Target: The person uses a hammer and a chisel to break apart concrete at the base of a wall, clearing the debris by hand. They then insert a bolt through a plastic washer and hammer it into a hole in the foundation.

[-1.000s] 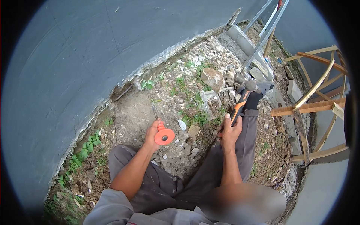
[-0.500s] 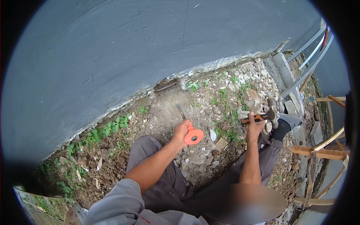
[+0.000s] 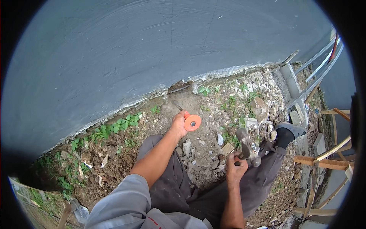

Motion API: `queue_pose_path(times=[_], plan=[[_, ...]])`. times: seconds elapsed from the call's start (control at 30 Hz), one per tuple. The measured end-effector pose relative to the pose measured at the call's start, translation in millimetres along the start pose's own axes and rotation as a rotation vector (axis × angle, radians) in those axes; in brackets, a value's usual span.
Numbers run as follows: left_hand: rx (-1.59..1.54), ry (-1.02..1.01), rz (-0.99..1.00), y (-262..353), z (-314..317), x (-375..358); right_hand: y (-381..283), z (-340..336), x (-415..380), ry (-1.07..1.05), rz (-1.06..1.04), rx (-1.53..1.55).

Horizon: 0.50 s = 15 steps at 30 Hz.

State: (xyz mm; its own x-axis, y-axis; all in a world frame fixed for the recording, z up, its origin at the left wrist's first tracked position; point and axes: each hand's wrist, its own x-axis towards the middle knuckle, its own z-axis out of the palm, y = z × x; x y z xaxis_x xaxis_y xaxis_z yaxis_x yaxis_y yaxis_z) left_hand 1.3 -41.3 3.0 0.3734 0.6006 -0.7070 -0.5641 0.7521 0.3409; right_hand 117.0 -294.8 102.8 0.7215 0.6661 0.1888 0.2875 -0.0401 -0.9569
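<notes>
My left hand is closed around a chisel with a round orange hand guard. The chisel's metal shaft points up and left, toward the broken lower edge of the grey wall. Whether its tip touches anything is hard to tell. A hammer is in my right hand, gripped by the handle, its metal head held above my bent leg. Just beyond the chisel, a small hollow opens under the wall, with a thin pipe or rod lying across it.
Rubble and soil cover the ground between my legs. Green weeds grow along the wall's foot. A large stone lies to the right, near my shoe. Farther right are metal bars and wooden framing.
My right hand has brought the hammer down and left, closer to my body, with its head turned. My left hand has shifted slightly up and left with the chisel, nearer the wall.
</notes>
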Motion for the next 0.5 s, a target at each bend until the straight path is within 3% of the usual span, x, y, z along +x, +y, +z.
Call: queue_pose_path(times=[0.03,0.17,0.23,0.33,0.5], plan=[[-0.015,0.025,0.034,-1,-2,5,20,-1,-10,-0.063,0.106,0.01],[-0.157,-0.08,0.096,4,-4,18,-28,21,-24,-0.104,0.116,-0.039],[-0.254,-0.165,0.083,11,6,6,-31,18,-28,-0.201,0.213,-0.213],[-0.389,-0.252,0.072,12,2,21,-48,25,-22,-0.178,0.205,-0.044],[-0.494,-0.211,0.042,18,25,2,-113,37,10,-0.142,-0.003,0.117]])
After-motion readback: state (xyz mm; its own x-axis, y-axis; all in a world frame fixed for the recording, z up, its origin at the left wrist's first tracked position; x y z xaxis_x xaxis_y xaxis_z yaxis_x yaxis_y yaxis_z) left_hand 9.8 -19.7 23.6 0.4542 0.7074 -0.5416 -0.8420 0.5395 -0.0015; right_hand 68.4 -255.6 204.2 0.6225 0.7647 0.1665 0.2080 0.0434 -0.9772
